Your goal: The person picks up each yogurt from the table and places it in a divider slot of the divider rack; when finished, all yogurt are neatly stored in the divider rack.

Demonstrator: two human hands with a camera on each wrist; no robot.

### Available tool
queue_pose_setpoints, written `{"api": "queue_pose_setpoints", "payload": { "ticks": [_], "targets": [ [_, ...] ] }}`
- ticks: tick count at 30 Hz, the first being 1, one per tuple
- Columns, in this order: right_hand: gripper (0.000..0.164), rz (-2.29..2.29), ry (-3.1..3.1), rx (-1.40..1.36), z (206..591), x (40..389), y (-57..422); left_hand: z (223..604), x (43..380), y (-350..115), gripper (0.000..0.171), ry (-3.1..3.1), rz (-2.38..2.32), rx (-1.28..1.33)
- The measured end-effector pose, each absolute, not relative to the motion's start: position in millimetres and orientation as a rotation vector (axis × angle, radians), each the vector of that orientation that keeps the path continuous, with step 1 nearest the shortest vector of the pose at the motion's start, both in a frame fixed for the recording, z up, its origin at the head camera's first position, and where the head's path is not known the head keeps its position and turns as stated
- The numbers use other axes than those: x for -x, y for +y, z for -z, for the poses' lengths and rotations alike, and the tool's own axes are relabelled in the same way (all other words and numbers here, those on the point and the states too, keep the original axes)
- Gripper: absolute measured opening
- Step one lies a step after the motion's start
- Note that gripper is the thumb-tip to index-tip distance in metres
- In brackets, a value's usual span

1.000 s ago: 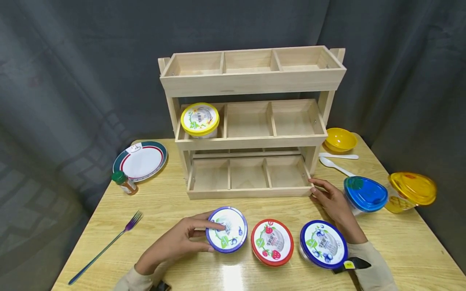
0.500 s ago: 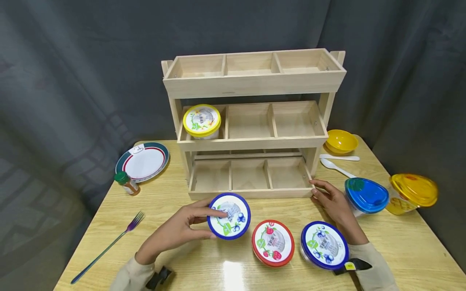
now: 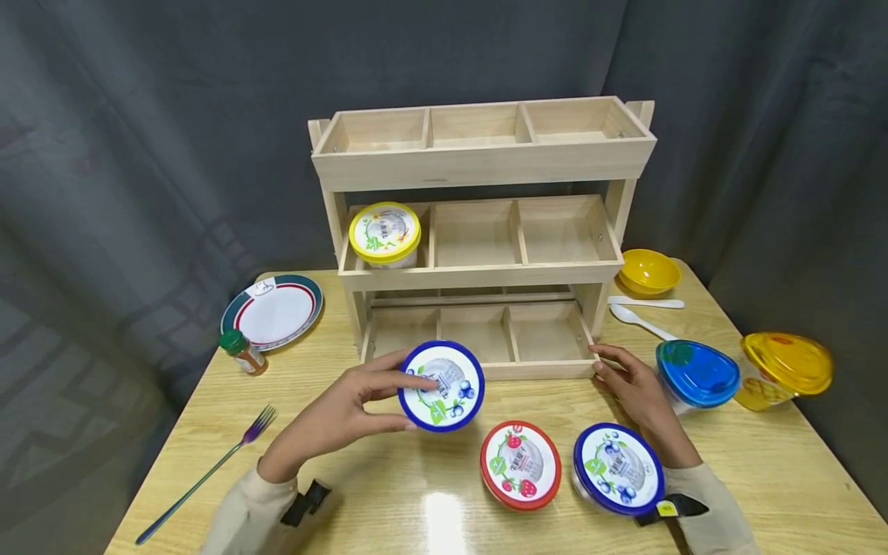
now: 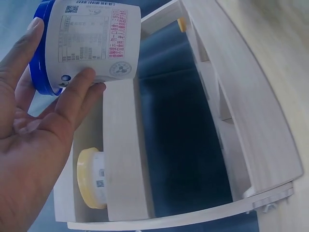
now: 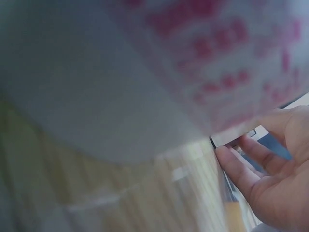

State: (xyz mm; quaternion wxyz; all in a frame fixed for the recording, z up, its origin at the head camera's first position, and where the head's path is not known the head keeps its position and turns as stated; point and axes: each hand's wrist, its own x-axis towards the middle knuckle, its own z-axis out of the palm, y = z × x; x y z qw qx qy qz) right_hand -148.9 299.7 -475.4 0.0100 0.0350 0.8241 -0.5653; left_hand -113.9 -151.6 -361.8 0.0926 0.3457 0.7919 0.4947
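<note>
My left hand grips a round ice-cream tub with a blue lid and blueberry print, fingers over the lid and thumb at its near edge. It is raised in front of the lowest tray of a three-tier wooden rack. In the left wrist view the tub lies tilted on its side, fingers along its wall. My right hand holds the lowest tray's right front corner between thumb and fingers. A yellow-lidded tub sits in the middle tier's left compartment.
A red-lidded tub and another blue-lidded tub stand in front. Left are a plate, a spice jar and a fork. Right are a yellow bowl, white utensils, blue-lidded and yellow-lidded containers.
My left hand has lifted the blue-lidded tub from beside the red-lidded one, up and forward toward the rack. My right hand stays at the tray's corner.
</note>
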Motion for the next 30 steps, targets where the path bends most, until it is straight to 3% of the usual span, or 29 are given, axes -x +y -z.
{"api": "queue_pose_setpoints", "payload": {
  "ticks": [30],
  "targets": [
    [0.044,1.752,2.565,-0.143,475.4,148.0,297.3,322.8,141.3,-117.1,0.050,2.450,-1.422,-1.324]
  ]
}}
